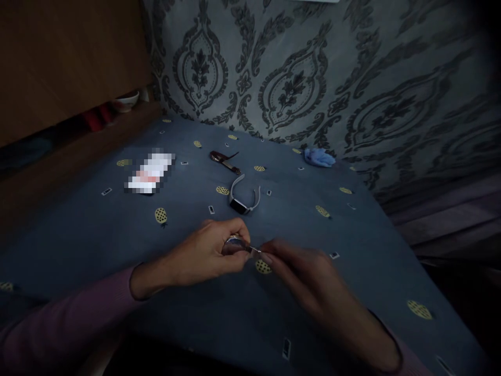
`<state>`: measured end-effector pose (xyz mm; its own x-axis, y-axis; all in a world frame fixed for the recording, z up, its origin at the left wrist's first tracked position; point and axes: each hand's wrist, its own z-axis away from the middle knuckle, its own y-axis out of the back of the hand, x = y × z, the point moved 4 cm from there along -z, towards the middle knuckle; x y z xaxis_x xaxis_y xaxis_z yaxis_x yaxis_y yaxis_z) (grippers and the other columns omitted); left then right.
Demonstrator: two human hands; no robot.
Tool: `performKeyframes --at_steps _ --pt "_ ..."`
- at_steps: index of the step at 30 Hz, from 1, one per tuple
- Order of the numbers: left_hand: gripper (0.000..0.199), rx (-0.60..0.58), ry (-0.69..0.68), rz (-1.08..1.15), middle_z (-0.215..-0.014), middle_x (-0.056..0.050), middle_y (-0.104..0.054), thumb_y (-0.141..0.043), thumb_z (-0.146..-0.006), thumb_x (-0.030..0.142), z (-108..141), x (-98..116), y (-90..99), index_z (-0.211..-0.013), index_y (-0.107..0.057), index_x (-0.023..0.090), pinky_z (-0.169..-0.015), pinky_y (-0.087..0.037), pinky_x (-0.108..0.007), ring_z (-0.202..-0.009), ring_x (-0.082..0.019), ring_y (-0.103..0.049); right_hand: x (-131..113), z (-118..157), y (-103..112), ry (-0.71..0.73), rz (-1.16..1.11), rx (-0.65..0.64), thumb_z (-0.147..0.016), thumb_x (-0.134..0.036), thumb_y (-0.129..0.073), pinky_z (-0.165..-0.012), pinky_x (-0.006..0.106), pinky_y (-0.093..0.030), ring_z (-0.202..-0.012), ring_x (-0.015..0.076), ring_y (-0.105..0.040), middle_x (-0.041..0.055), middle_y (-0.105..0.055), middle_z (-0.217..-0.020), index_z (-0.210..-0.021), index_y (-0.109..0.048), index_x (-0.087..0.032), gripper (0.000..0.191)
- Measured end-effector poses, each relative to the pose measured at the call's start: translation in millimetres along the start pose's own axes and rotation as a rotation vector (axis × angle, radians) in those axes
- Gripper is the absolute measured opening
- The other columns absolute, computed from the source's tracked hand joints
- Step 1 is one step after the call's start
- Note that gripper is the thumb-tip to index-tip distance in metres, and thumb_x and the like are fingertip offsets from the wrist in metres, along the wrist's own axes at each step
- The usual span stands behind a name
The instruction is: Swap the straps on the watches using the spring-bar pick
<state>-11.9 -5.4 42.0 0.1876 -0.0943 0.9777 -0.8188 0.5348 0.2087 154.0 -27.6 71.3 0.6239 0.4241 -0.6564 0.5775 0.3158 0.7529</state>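
Observation:
My left hand [213, 248] is closed around a small round object [235, 241] with a shiny rim, which looks like a watch case. Fingers and thumb cover much of it. Close by on the right, my right hand [301, 266] pinches a thin metal piece [255, 250] that reaches to the edge of the round object. Whether it is a tool or part of the round object, I cannot tell. Just beyond my hands lies a smartwatch [238, 206] with a pale band, its dark screen facing up. Behind that rests a brown strap [225, 162].
A blue tablecloth [188, 313] with yellow pineapple prints covers the table. On the left lies a phone-like object [151, 175] with a blurred-out bright face. A crumpled blue cloth [319, 157] sits at the back right by the patterned wall [293, 83]. A wooden cabinet [70, 62] borders the left.

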Motion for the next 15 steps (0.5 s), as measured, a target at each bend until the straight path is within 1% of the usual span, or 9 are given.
performKeyframes --at_steps 2,5,8,10,12,14,15 --pt "0.006 0.003 -0.018 -0.034 -0.057 0.011 -0.042 -0.058 -0.083 0.017 -0.1 0.7 -0.2 -0.083 -0.053 0.019 -0.046 -0.029 -0.017 -0.048 -0.005 -0.037 0.4 -0.4 -0.5 0.005 0.023 -0.004 -0.103 -0.028 -0.044 -0.053 0.023 -0.039 -0.054 0.0108 -0.059 -0.0031 -0.062 -0.064 -0.080 -0.057 -0.020 0.027" --pt "0.007 -0.004 -0.053 -0.052 -0.058 0.010 -0.042 -0.057 -0.084 0.016 -0.4 3.3 -1.0 -0.082 -0.052 0.020 -0.045 -0.029 -0.016 -0.049 -0.005 -0.038 3.9 -1.2 -2.2 0.024 0.018 0.003 -0.103 -0.028 -0.043 -0.051 0.023 -0.036 -0.049 0.0101 -0.052 -0.0049 -0.052 -0.059 -0.076 -0.052 -0.021 0.029" --pt "0.008 -0.010 -0.074 -0.053 -0.060 0.010 -0.043 -0.056 -0.083 0.015 -0.3 5.3 -1.7 -0.082 -0.050 0.020 -0.046 -0.030 -0.016 -0.050 -0.005 -0.040 7.1 -3.0 -2.4 0.050 0.021 0.039 -0.102 -0.026 -0.044 -0.055 0.024 -0.040 -0.056 0.0120 -0.051 -0.0027 -0.049 -0.064 -0.072 -0.049 -0.021 0.032" --pt "0.008 -0.015 -0.073 -0.045 -0.061 0.010 -0.044 -0.056 -0.084 0.015 -0.2 5.6 -2.1 -0.082 -0.050 0.020 -0.046 -0.031 -0.016 -0.050 -0.005 -0.041 6.9 -5.0 -1.5 0.076 0.013 0.063 -0.102 -0.025 -0.044 -0.060 0.025 -0.044 -0.065 0.0139 -0.053 0.0006 -0.052 -0.073 -0.070 -0.050 -0.021 0.032" --pt "0.007 -0.024 -0.062 -0.053 -0.060 0.010 -0.043 -0.055 -0.084 0.015 0.1 5.0 -2.4 -0.083 -0.050 0.020 -0.047 -0.031 -0.016 -0.050 -0.005 -0.041 5.6 -7.2 -1.2 0.096 -0.035 0.052 -0.101 -0.025 -0.044 -0.066 0.026 -0.048 -0.076 0.0161 -0.058 0.0044 -0.056 -0.085 -0.074 -0.054 -0.020 0.029" --pt "0.006 -0.030 -0.052 -0.076 -0.060 0.010 -0.044 -0.054 -0.084 0.016 0.4 3.8 -2.3 -0.085 -0.050 0.020 -0.047 -0.031 -0.017 -0.050 -0.005 -0.041 4.7 -8.7 -2.3 0.097 -0.116 -0.001 -0.102 -0.026 -0.042 -0.074 0.027 -0.050 -0.084 0.0173 -0.060 0.0060 -0.060 -0.093 -0.083 -0.057 -0.021 0.025" --pt "0.005 -0.032 -0.047 -0.088 -0.060 0.010 -0.044 -0.054 -0.084 0.016 0.6 3.0 -2.4 -0.085 -0.050 0.020 -0.047 -0.031 -0.017 -0.050 -0.006 -0.041 4.9 -9.0 -3.4 0.084 -0.153 -0.036 -0.103 -0.027 -0.041 -0.076 0.027 -0.050 -0.084 0.0170 -0.061 0.0055 -0.061 -0.092 -0.085 -0.057 -0.021 0.025"
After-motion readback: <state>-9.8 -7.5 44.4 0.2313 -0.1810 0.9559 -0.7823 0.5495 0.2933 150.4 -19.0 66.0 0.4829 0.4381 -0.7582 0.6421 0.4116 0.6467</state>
